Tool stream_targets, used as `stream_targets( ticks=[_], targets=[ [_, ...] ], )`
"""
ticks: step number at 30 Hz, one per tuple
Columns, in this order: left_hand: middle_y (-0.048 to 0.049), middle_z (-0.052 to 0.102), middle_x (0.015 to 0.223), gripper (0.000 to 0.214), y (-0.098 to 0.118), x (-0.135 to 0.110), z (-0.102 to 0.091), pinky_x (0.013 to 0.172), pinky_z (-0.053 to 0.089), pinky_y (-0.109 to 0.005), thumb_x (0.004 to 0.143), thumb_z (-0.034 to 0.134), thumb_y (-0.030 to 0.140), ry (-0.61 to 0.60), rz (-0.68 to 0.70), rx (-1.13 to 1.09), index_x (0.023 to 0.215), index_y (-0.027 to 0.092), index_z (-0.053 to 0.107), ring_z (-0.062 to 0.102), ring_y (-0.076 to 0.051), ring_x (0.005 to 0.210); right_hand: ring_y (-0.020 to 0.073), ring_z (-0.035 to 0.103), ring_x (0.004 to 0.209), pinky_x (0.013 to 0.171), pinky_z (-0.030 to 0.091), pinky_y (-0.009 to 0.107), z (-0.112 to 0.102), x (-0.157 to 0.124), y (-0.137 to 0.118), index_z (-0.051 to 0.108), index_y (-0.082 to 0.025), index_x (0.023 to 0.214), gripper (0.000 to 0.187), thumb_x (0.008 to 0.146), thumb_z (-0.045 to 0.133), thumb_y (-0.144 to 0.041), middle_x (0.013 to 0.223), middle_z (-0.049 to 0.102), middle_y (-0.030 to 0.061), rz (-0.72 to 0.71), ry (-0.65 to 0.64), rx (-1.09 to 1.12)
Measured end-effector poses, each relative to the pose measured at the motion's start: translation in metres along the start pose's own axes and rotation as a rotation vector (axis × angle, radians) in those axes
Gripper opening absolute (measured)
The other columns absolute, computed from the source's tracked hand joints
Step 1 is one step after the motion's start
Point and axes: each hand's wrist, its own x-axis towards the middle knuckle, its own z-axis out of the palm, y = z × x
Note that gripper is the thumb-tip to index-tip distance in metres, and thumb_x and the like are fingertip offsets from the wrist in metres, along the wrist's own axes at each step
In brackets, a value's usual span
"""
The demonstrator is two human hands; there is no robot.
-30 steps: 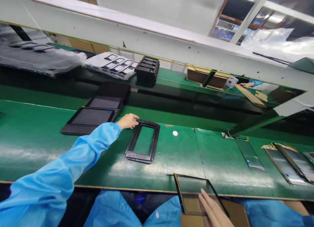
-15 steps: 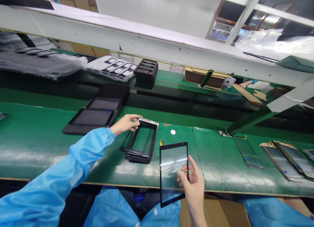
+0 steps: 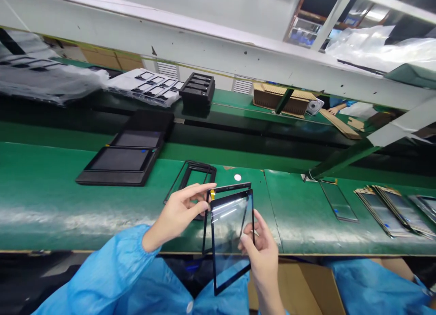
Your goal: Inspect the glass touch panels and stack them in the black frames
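Note:
My right hand [image 3: 260, 249] pinches a clear, black-bordered touchscreen glass panel [image 3: 231, 242] by its right edge, tilted above the bench's front edge. A small yellow flex tab [image 3: 213, 195] shows at its top left corner. With my left hand [image 3: 184, 210] I grip a thin black tablet frame [image 3: 205, 235] at its upper left; it stands just behind the glass, partly hidden by it. Whether the two touch I cannot tell. More black frames [image 3: 213, 173] lie on the green bench [image 3: 136, 219] beyond my left hand.
Left of the frames, dark screen panels [image 3: 121, 159] rest on a black tray. Glass panels [image 3: 384, 215] lie at the right, near a green post [image 3: 340, 162]. Frame trays [image 3: 146, 85] and a cardboard divider box [image 3: 282, 99] stand on the back shelf. Another person's hand [image 3: 337, 108] shows behind.
My left hand has lifted a frame off the stack and brought it right and nearer, behind the glass. The glass in my right hand has shifted slightly left.

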Motion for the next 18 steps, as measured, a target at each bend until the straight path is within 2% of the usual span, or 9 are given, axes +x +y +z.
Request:
stream_targets(
  ticks=[9,13,18],
  targets=[
    [-0.0075,0.072,0.099,0.040,0.000,-0.005,0.004,0.068,0.066,-0.028,0.086,0.082,0.028,0.047,0.016,-0.047,0.126,0.026,0.083,0.069,-0.020,0.083,0.0122,0.066,0.059,0.054,0.060,0.026,-0.010,-0.003,0.004,0.063,-0.028,0.146,0.065,0.085,0.087,-0.029,0.091,0.069,-0.0011,0.018,-0.034,-0.018],
    [-0.0052,0.070,0.094,0.040,0.003,-0.008,0.006,0.065,0.064,-0.024,0.084,0.082,0.025,0.045,0.014,-0.017,0.124,0.027,0.084,0.068,-0.016,0.076,0.0114,0.066,0.060,0.056,0.060,0.025,-0.008,-0.004,0.000,0.062,-0.029,0.147,0.066,0.086,0.086,-0.028,0.092,0.068,-0.0013,0.018,-0.021,-0.025],
    [-0.0059,0.074,0.090,0.041,0.000,-0.009,0.009,0.067,0.064,-0.024,0.082,0.083,0.024,0.033,-0.028,-0.052,0.123,0.022,0.084,0.070,-0.016,0.075,0.0117,0.065,0.060,0.056,0.059,0.025,0.002,-0.008,-0.007,0.060,-0.027,0.150,0.071,0.084,0.086,-0.031,0.090,0.068,-0.0012,-0.001,0.058,-0.038]
  ],
)
